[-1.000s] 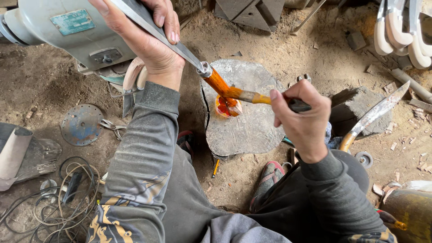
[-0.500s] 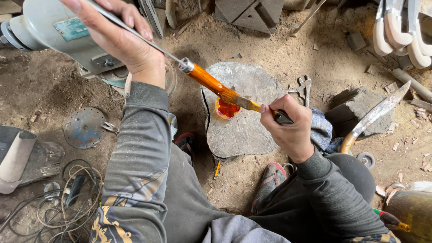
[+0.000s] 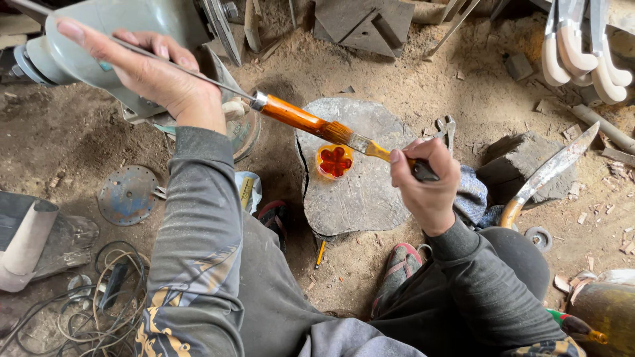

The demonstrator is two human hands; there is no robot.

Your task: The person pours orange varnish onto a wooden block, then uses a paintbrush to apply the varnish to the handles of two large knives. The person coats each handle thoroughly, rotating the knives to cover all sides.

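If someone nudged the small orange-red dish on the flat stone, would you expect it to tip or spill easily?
The small dish looks low and wide, so it would probably slide rather than tip. It seems light for its size, so a bump from the paintbrush could shift it. The liquid in it may slop onto the flat stone.

knife handle [image 3: 296,118]: glossy orange-amber, with a silver metal collar. brush [image 3: 370,149]: yellow ferrule, black grip, bristles stained orange. small cup [image 3: 335,161]: orange rim, red flower-shaped pattern inside. stone slab [image 3: 357,198]: mottled grey. sleeves [image 3: 198,231]: dark grey with yellow-gold printed pattern near the shoulder. grinder body [image 3: 126,26]: pale grey-green. hung handles [image 3: 582,53]: cream-white. round disc [image 3: 127,194]: dull blue-grey, dotted with holes. ground [image 3: 423,86]: tan, dusty.
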